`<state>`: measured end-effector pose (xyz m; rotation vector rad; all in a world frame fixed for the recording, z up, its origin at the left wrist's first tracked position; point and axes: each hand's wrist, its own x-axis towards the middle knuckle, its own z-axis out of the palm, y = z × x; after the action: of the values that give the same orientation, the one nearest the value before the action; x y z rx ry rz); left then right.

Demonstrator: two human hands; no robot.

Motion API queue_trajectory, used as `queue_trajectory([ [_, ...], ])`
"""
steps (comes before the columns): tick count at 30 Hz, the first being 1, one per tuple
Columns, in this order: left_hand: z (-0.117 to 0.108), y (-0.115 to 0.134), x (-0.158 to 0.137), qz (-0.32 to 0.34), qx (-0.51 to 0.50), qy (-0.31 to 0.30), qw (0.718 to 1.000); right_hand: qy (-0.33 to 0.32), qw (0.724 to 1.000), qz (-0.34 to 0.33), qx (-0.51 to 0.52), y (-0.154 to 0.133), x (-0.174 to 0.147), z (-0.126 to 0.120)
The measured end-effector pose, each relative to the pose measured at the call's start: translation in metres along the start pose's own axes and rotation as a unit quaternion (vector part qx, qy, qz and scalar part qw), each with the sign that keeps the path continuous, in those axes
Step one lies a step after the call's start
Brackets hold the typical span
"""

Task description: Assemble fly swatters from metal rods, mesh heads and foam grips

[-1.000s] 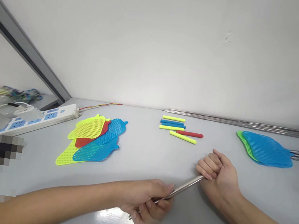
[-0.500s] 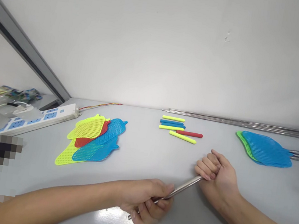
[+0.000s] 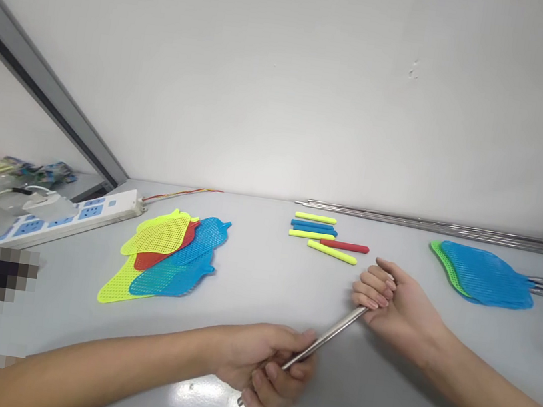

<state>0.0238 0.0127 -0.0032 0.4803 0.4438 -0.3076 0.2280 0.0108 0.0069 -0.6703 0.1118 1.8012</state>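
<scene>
Silvery and smooth, a metal rod (image 3: 337, 331) gripped between two hands, roughly at 5 o'clock from the middle of the view, slanting from 8 up toward 2 o'clock. Left hand (image 3: 266, 364) near 6 o'clock, fingers curled and thumb pressed against the metal, pinching the lower stretch, with a short bare tip poking out below. Right hand (image 3: 395, 308) at 4 o'clock, fingers folded around the upper end, thumb raised off the metal; impossible to tell how much of the length inside that fist.

Likeliest trouble, by judgement: a slip out of the right fingers, because of polished metal and a thumb not closing the grip. Too small to tell: any joint along the length; given one, a possible sudden slide or kink from uneven pulling or twisting. After such a release, a jerk of the right knuckles into the coloured sticks (image 3: 331, 252) between 3 and 4 o'clock, apt to roll. Toward 7 o'clock, left forearm (image 3: 126, 372) near the overlapping perforated paddles (image 3: 160, 235) at 8; possible scattering from an elbow swing. Less exposed: blue paddle (image 3: 486, 274) at 3 o'clock, well apart.
</scene>
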Motion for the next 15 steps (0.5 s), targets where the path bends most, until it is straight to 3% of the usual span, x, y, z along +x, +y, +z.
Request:
queue_trajectory([
  [15, -0.007, 0.000, 0.002, 0.043, -0.046, -0.036, 0.997, -0.068, 0.997, 0.025, 0.024, -0.013, 0.014, -0.015],
])
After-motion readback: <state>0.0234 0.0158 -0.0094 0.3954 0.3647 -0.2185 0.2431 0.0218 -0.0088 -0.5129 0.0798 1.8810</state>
